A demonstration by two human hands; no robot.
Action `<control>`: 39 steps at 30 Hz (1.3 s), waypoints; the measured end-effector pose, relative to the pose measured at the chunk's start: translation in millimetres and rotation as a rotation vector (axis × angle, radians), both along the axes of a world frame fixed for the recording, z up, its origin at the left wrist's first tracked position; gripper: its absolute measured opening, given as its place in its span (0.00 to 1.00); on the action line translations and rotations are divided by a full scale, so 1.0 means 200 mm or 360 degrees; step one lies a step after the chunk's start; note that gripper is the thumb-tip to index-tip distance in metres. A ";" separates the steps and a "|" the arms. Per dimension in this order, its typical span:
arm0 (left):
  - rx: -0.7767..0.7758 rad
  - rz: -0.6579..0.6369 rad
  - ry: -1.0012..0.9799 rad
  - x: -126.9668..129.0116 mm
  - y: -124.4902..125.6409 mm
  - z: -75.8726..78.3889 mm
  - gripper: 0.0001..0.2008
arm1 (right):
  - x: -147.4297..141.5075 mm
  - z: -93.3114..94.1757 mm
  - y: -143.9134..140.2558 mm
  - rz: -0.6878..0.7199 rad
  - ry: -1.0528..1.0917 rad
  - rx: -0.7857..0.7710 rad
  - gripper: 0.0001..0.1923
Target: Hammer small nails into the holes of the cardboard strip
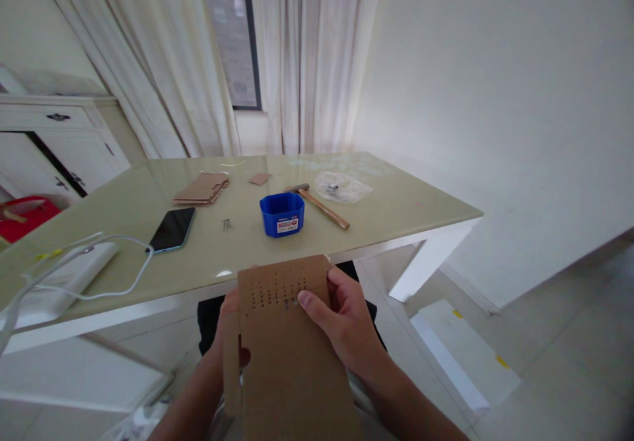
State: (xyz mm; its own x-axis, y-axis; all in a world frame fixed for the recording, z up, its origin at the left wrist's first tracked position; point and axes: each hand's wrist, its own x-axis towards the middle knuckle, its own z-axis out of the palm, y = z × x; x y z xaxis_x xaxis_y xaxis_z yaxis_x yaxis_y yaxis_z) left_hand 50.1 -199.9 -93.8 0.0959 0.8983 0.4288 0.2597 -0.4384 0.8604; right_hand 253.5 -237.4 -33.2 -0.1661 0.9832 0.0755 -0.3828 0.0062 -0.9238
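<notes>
A brown cardboard box [297,375] is held in front of me, below the near edge of the table. Rows of small holes run across its upper part, and a few grey nails or screws seem to sit near the lower rows. My right hand [341,312] grips the right edge, its thumb pressed on the face beside the holes and its fingers behind. On the left side my left hand [225,325] holds the box, with its fingers mostly hidden behind the cardboard.
On the table [396,210] are a blue plastic bin [282,215], a hammer [324,208], a clear plastic bag [341,187], loose nails [226,225], a phone [172,230], cardboard pieces [202,189] and a white power strip [74,282] with cable. A white board [463,352] lies on the floor.
</notes>
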 end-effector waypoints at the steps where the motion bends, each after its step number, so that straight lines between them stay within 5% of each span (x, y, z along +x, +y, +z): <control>1: 0.0022 -0.0014 -0.0017 -0.01 0.01 0.02 0.24 | 0.00 0.00 0.00 -0.0034 -0.0011 0.0006 0.17; 7: 0.0627 0.0485 -0.0109 -0.14 0.01 0.21 0.11 | 0.03 -0.03 0.03 -0.0270 -0.0115 0.0148 0.14; 13: 0.1030 0.0041 0.0621 -0.09 -0.10 0.32 0.13 | -0.01 -0.03 0.01 -0.0183 -0.0212 0.0314 0.14; 22: 0.1142 0.0077 0.0486 0.04 -0.13 0.26 0.10 | -0.01 -0.06 -0.02 -0.0159 -0.0318 0.0408 0.10; 35: 0.1187 -0.0100 0.0369 0.02 -0.23 0.33 0.07 | -0.03 -0.15 0.09 -0.0399 -0.0700 0.0353 0.09; 37: 0.1153 -0.0163 0.0441 -0.01 -0.20 0.36 0.08 | -0.02 -0.18 0.11 -0.0425 -0.0659 0.0304 0.09; 39: 0.0904 0.0100 0.0534 -0.09 -0.05 0.40 0.08 | 0.01 -0.21 0.12 -0.0427 -0.0554 0.0257 0.11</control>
State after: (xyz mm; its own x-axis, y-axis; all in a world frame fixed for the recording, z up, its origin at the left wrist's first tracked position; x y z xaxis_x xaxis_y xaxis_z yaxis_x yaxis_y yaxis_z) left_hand 31.9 -210.4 -13.8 0.2615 0.5498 0.7933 0.5133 -0.7753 0.3681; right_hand 254.8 -213.8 -75.1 0.0498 0.9752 0.2157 -0.0156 0.2167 -0.9761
